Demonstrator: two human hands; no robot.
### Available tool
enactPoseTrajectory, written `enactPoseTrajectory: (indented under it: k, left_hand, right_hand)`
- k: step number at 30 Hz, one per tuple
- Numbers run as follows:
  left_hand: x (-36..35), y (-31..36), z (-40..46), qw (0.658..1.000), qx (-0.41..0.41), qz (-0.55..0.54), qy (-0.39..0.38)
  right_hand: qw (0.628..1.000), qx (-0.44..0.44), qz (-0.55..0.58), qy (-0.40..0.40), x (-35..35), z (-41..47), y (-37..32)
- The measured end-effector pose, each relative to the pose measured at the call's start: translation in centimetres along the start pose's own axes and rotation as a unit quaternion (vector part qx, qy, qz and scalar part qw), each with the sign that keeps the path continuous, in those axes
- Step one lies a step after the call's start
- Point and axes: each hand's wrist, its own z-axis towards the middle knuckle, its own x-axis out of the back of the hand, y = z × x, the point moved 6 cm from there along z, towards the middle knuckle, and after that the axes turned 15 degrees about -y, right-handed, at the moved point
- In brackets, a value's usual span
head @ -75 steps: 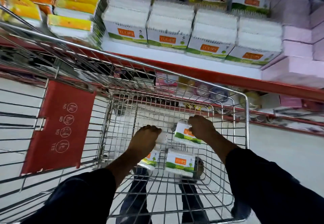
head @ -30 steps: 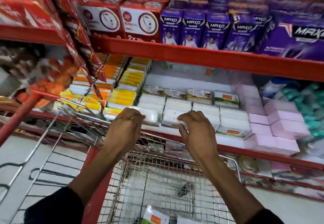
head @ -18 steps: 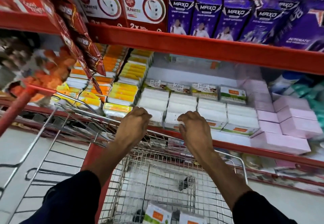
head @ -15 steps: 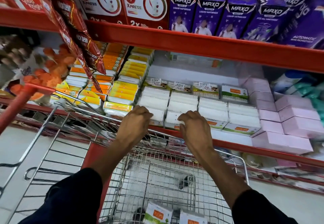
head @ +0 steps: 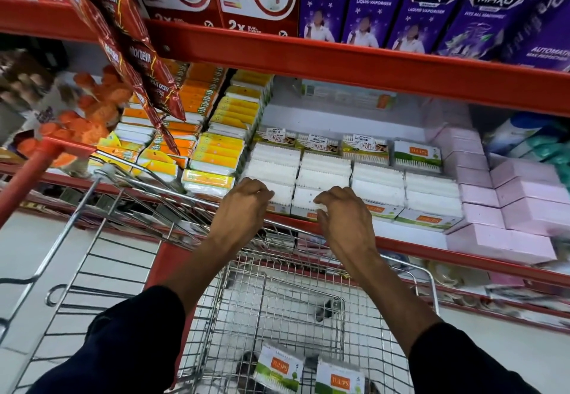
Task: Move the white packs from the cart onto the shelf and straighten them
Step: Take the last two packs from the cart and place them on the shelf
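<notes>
Currently both hands reach over the cart (head: 308, 295) to the front edge of the shelf (head: 410, 244). Left hand (head: 243, 208): grip curled closed on the front white pack (head: 277, 196) of the leftmost row. Right hand (head: 345, 217): grip bent, fingertips (head: 320, 203) pressing the front pack of the next row (head: 311, 199); a full grasp cannot be confirmed. Two further packs (head: 279, 369) lie in the cart, side by side. Pink boxes (head: 499, 242) stand at the shelf's right.

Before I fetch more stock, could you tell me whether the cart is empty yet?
Not empty: two white packs lie in the cart, near its bottom edge in the head view.
</notes>
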Motion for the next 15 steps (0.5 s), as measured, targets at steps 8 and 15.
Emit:
enactPoseTrajectory:
  k: [8,15]
  left_hand:
    - [-1.9,1.0,-2.6,0.999,0.022,-0.004,0.029]
    - [-15.2,3.6,-11.7,0.982,0.025,-0.097,-0.16]
  right_hand:
    - [0.999,0.033,0.005,0.014,0.3,-2.9,0.7]
    - [0.993,-0.035,0.031,-0.11,-8.2,-12.1,6.0]
